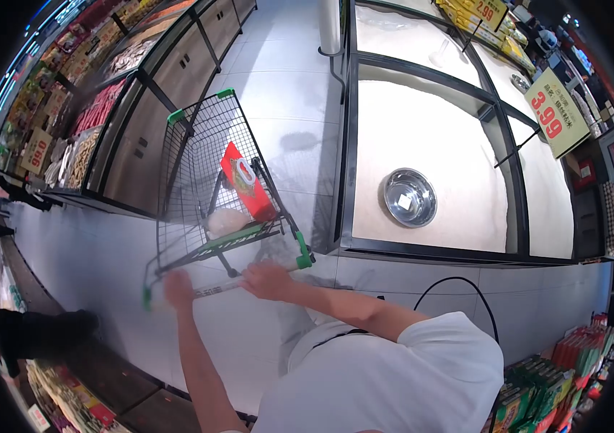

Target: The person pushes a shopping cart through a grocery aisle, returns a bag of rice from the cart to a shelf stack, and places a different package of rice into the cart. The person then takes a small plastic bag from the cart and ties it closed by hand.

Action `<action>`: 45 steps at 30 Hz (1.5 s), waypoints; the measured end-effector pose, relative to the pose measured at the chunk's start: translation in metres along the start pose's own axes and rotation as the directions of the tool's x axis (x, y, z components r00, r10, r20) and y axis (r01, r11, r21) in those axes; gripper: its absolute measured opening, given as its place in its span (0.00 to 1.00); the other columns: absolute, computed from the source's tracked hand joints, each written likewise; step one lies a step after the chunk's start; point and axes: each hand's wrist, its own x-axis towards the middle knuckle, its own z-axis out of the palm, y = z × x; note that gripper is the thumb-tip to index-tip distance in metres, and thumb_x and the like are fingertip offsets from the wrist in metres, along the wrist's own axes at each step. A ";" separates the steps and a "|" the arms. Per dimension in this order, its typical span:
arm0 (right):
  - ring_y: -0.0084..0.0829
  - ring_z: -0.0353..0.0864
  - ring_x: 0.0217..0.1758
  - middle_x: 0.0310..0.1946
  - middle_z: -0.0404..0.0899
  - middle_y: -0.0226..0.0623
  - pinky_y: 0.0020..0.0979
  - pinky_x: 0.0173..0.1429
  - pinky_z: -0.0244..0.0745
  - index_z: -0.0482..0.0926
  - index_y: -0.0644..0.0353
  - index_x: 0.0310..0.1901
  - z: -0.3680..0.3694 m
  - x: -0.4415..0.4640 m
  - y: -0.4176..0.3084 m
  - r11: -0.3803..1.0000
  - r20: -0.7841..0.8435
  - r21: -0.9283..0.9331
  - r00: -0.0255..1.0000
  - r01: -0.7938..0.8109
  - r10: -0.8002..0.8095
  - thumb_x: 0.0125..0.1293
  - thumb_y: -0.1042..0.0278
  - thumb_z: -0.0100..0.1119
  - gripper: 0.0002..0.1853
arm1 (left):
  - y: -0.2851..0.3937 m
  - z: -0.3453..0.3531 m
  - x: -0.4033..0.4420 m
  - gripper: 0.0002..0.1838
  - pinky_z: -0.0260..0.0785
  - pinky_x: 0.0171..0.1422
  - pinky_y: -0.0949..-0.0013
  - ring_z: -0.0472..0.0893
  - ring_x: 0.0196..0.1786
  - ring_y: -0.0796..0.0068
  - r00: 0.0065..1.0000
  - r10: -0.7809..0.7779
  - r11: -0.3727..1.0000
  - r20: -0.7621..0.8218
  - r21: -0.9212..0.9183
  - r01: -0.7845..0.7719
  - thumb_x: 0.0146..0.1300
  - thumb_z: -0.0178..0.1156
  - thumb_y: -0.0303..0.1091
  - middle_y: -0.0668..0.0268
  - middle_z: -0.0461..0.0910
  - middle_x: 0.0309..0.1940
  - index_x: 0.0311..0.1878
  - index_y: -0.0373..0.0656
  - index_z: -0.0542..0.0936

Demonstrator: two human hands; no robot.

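Both hands are on the handlebar of a wire shopping cart [209, 144] with green corners. My left hand [178, 290] is wrapped round the handle's left part, a little blurred. Farther right on the same bar, my right hand [266, 281] has its fingers closed round it. Inside the cart, a red package [246, 184] with a white handle leans at a tilt. Beside it lies a pale, rounded bag [226, 222], partly seen through the wires.
To the right stands a black-framed bin of white grain [429, 130] holding a metal bowl [410, 198]. Price signs [556, 113] rise beyond. Goods shelves [98, 108] line the left. A person's dark-clothed leg [43, 333] is at lower left. Tiled aisle floor [271, 94] runs ahead.
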 end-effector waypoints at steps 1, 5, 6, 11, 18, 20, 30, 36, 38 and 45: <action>0.37 0.79 0.28 0.24 0.76 0.36 0.39 0.37 0.73 0.76 0.57 0.29 0.004 0.015 0.005 1.000 -0.002 -0.002 1.000 -0.019 0.019 0.67 0.52 0.57 0.17 | -0.002 0.005 0.018 0.16 0.64 0.33 0.52 0.75 0.27 0.53 1.000 0.010 0.999 0.009 -0.031 -0.010 0.64 0.59 0.37 0.59 0.75 0.22 0.22 0.40 0.74; 0.38 0.80 0.29 0.24 0.76 0.35 0.39 0.38 0.74 0.77 0.57 0.29 0.020 0.073 0.030 0.994 0.043 0.003 0.993 -0.111 0.111 0.68 0.51 0.56 0.18 | -0.001 0.034 0.094 0.15 0.66 0.35 0.51 0.76 0.28 0.52 0.997 0.053 0.997 0.048 -0.060 -0.051 0.64 0.59 0.37 0.60 0.76 0.22 0.22 0.41 0.75; 0.38 0.80 0.29 0.24 0.77 0.35 0.39 0.38 0.74 0.77 0.57 0.29 0.024 0.085 0.039 0.992 0.058 -0.010 0.990 -0.128 0.128 0.68 0.51 0.56 0.18 | 0.000 0.046 0.111 0.15 0.66 0.36 0.50 0.76 0.28 0.52 0.998 0.035 0.996 0.058 -0.088 -0.030 0.64 0.59 0.38 0.60 0.76 0.22 0.23 0.41 0.75; 0.39 0.81 0.29 0.24 0.77 0.37 0.40 0.38 0.74 0.78 0.57 0.28 0.025 0.155 0.084 0.975 0.076 -0.007 0.972 -0.221 0.221 0.70 0.52 0.54 0.18 | 0.030 0.077 0.202 0.15 0.67 0.36 0.51 0.78 0.31 0.53 0.988 0.030 0.978 0.153 -0.208 0.003 0.64 0.59 0.39 0.60 0.76 0.24 0.24 0.41 0.77; 0.40 0.80 0.26 0.21 0.76 0.35 0.42 0.36 0.75 0.78 0.56 0.25 0.020 0.219 0.166 0.948 -0.045 -0.113 0.954 -0.298 0.295 0.71 0.52 0.51 0.20 | 0.078 0.140 0.304 0.18 0.71 0.38 0.53 0.80 0.32 0.52 0.956 0.158 0.976 0.248 -0.184 -0.113 0.65 0.55 0.41 0.54 0.80 0.26 0.25 0.38 0.81; 0.40 0.80 0.25 0.20 0.76 0.35 0.43 0.36 0.75 0.78 0.55 0.25 0.014 0.233 0.190 0.939 -0.106 -0.144 0.948 -0.313 0.300 0.70 0.51 0.52 0.20 | 0.098 0.157 0.329 0.17 0.71 0.39 0.53 0.80 0.32 0.51 0.947 0.198 0.965 0.255 -0.221 -0.142 0.64 0.55 0.41 0.54 0.80 0.26 0.26 0.38 0.81; 0.42 0.79 0.23 0.20 0.76 0.37 0.45 0.32 0.73 0.77 0.55 0.24 -0.014 0.309 0.318 0.897 -0.142 -0.171 0.911 -0.408 0.387 0.67 0.52 0.54 0.18 | 0.177 0.265 0.454 0.20 0.70 0.39 0.48 0.80 0.33 0.48 0.932 0.205 0.975 0.298 -0.142 -0.169 0.66 0.55 0.46 0.56 0.81 0.27 0.26 0.40 0.81; 0.40 0.78 0.21 0.18 0.77 0.35 0.42 0.32 0.75 0.77 0.54 0.21 -0.024 0.340 0.393 0.874 -0.267 -0.205 0.885 -0.440 0.382 0.67 0.52 0.55 0.20 | 0.239 0.304 0.510 0.20 0.71 0.41 0.48 0.81 0.35 0.48 0.898 0.282 0.945 0.337 -0.259 -0.199 0.65 0.52 0.46 0.56 0.81 0.30 0.29 0.40 0.82; 0.40 0.80 0.23 0.19 0.78 0.35 0.42 0.33 0.76 0.77 0.54 0.20 -0.036 0.351 0.421 0.859 -0.220 -0.209 0.879 -0.467 0.424 0.67 0.53 0.55 0.20 | 0.262 0.327 0.531 0.20 0.70 0.42 0.49 0.81 0.36 0.48 0.894 0.277 0.957 0.352 -0.180 -0.226 0.65 0.52 0.46 0.56 0.81 0.30 0.29 0.40 0.82; 0.39 0.82 0.25 0.19 0.78 0.35 0.40 0.33 0.77 0.78 0.55 0.21 -0.049 0.382 0.503 0.794 -0.229 -0.238 0.827 -0.559 0.513 0.66 0.54 0.54 0.19 | 0.331 0.390 0.586 0.20 0.70 0.41 0.48 0.81 0.35 0.49 0.843 0.392 0.916 0.368 -0.241 -0.321 0.66 0.51 0.47 0.59 0.82 0.31 0.28 0.41 0.82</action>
